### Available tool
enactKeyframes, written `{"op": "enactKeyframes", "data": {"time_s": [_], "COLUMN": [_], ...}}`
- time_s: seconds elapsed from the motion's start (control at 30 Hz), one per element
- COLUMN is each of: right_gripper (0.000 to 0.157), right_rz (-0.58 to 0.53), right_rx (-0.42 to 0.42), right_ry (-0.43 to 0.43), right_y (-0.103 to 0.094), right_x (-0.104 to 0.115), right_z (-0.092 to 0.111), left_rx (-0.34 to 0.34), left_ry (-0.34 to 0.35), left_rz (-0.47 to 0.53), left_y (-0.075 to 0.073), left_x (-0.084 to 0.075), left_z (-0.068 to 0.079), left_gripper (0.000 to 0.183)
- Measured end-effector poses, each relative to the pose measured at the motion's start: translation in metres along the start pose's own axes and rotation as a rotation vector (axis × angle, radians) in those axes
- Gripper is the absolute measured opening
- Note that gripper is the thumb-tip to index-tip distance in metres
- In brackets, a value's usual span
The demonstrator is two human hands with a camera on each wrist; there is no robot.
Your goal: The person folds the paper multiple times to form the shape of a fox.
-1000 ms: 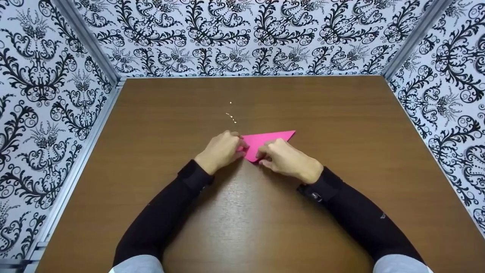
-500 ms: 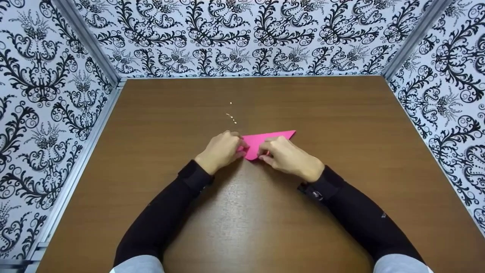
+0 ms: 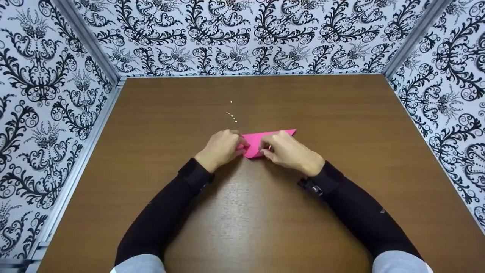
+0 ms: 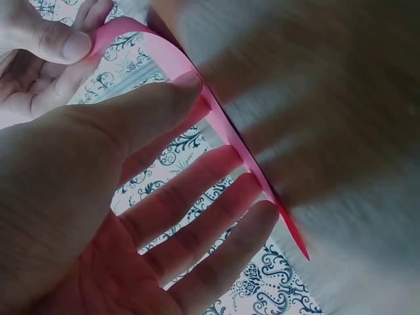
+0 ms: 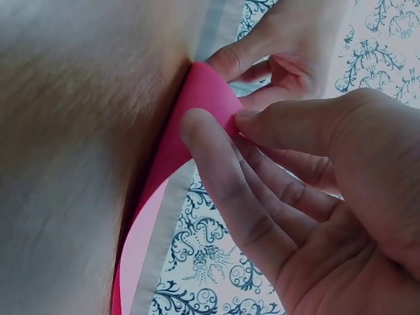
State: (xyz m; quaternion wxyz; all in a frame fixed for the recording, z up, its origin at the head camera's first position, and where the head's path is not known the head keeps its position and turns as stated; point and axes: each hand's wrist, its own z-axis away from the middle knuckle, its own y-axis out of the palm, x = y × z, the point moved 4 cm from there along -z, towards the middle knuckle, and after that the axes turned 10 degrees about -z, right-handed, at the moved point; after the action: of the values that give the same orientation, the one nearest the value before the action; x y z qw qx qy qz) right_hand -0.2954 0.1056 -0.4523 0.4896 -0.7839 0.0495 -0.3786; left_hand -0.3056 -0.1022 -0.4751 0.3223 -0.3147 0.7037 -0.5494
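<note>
A folded sheet of pink paper (image 3: 254, 143) lies on the table with a pointed corner toward the right. My left hand (image 3: 220, 149) presses its left part down with the thumb and fingertips; the fingers (image 4: 190, 190) look fairly straight in the left wrist view. At the near edge, my right hand (image 3: 290, 152) pinches the paper between thumb and fingertips, lifting it into a curved bend. That curve of paper (image 5: 203, 95) shows from the side in the right wrist view. The right hand hides part of the sheet in the head view.
The brown wooden table (image 3: 242, 220) has small bright specks (image 3: 232, 116) behind the paper. Black-and-white patterned panels (image 3: 242, 41) in metal frames stand along the back and both sides.
My right hand has moved slightly away from the body, bringing the near edge of the paper along. The near corner now looks rounded instead of pointed. My left hand stays in place.
</note>
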Motion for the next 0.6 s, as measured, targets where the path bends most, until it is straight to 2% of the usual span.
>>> {"op": "enactKeyframes", "data": {"time_s": [0.33,0.6], "right_gripper": [0.004,0.005], "right_rz": [0.031,0.066], "right_rx": [-0.062,-0.034], "right_ry": [-0.01,0.044], "right_y": [-0.008,-0.008], "right_x": [-0.01,-0.021], "right_z": [-0.018,-0.036], "left_rx": [-0.008,-0.011], "left_ry": [-0.031,-0.011], "left_rz": [-0.038,-0.031], "left_y": [0.001,0.002], "left_x": [0.005,0.008], "left_z": [-0.002,-0.002], "left_gripper": [0.017,0.011]}}
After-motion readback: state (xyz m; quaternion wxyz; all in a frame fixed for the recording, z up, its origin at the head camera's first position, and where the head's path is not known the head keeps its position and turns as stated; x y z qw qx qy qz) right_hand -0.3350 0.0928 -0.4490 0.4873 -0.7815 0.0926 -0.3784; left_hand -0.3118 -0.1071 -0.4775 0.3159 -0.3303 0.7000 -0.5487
